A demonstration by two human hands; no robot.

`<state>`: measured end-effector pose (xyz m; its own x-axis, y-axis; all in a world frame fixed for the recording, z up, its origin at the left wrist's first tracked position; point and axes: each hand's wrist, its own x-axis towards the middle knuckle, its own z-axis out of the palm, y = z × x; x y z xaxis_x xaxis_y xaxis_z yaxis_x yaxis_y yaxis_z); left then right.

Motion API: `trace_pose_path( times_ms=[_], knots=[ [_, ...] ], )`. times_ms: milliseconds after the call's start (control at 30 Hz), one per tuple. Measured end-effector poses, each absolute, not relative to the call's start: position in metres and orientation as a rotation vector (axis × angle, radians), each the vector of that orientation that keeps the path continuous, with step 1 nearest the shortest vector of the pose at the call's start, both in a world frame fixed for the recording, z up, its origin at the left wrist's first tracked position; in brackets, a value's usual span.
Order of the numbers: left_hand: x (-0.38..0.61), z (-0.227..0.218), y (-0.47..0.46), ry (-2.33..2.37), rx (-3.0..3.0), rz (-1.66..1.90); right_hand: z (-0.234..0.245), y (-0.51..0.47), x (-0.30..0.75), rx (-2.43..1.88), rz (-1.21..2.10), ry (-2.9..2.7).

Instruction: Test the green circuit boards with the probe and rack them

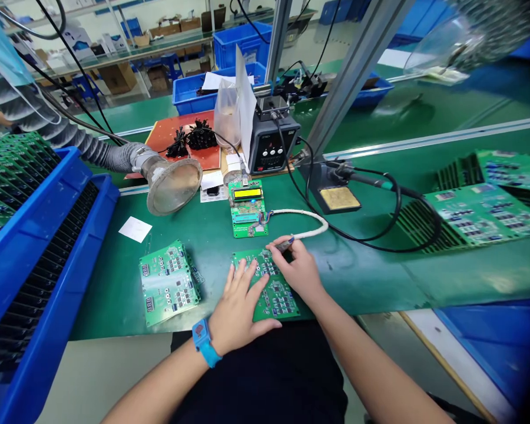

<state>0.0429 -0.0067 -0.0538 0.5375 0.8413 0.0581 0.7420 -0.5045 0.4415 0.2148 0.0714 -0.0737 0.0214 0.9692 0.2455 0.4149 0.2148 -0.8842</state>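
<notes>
A green circuit board [285, 297] lies flat at the table's front edge. My left hand [238, 306] rests on it, fingers spread, with a blue strap on the wrist. Between the fingers of my right hand [302, 271] is a probe connector [285, 244], its tip at the board's upper right part. A white sleeved cable [311, 231] runs from the connector to a small programmer board [248, 209] with a lit yellow display. To the left, a small stack of circuit boards [168, 288] bears digit displays.
Blue bins [70, 282] of boards stand at the left. A fume extractor hood [174, 185] hangs over the table. Behind are a soldering station [271, 144] and an iron stand [335, 197] with looping black cable. More stacked boards [472, 212] lie at the right.
</notes>
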Motion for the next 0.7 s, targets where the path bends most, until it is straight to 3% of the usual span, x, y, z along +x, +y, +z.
trace_pose_path(
  times_ms=[700],
  knots=[
    [0.038, -0.041, -0.006, 1.199, 2.335, 0.371, -0.075, 0.070, 0.219, -1.291, 0.865, -1.521]
  ],
)
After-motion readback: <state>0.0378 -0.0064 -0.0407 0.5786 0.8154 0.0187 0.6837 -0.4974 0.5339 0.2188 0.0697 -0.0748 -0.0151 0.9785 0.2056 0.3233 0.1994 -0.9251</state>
